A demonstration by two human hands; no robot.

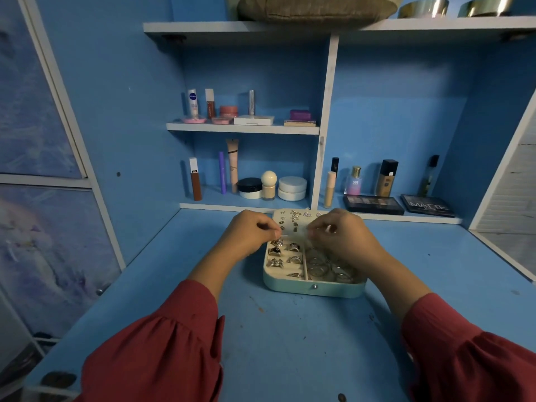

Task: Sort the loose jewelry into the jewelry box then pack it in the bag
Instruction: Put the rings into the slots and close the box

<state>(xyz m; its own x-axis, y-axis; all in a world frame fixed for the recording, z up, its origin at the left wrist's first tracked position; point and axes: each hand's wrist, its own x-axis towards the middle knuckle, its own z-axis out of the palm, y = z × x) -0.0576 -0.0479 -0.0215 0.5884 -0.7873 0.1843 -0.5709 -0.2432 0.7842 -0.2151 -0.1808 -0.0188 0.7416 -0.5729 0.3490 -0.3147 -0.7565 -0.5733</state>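
Observation:
A mint-green jewelry box (pixel 293 288) lies open in the middle of the blue desk. Its cream left half holds several rings (pixel 282 253) in slots, and the right compartment holds thin bangles (pixel 322 266). Earrings (pixel 294 217) are pinned on the upright lid panel behind. My left hand (pixel 251 232) hovers over the box's back left corner with fingertips pinched. My right hand (pixel 340 233) is above the bangle compartment, also pinched. A faint pale strand (pixel 294 236) seems stretched between the two hands; it is too blurred to identify. No bag is in view.
Cosmetics stand on the shelves behind the box: jars (pixel 292 188), tubes, a perfume bottle (pixel 355 181) and two dark palettes (pixel 374 205) just behind my right hand. A cabinet door (pixel 43 140) flanks the desk on the left, a white panel (pixel 510 198) on the right.

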